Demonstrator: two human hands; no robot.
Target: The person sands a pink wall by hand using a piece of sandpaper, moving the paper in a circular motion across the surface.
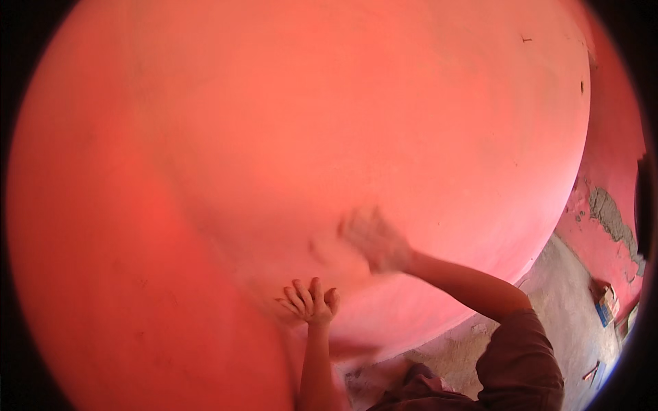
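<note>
A pink-red painted wall (318, 128) fills most of the view before me. My left hand (311, 303) is raised low in the picture, its fingers spread, with nothing in them. It is close to the wall; whether the fingertips touch cannot be told. Higher and to the right, my right hand (378, 241) is blurred by motion in front of the same wall. Its fingers look apart and no object shows in it. A soft shadow lies on the wall around both hands.
A nail (525, 39) sticks out at the upper right, near a small dark hole (582, 87). Beyond the wall's edge, another pink wall has a grey bare patch (611, 213). A small box (607, 306) stands on the concrete floor (560, 287).
</note>
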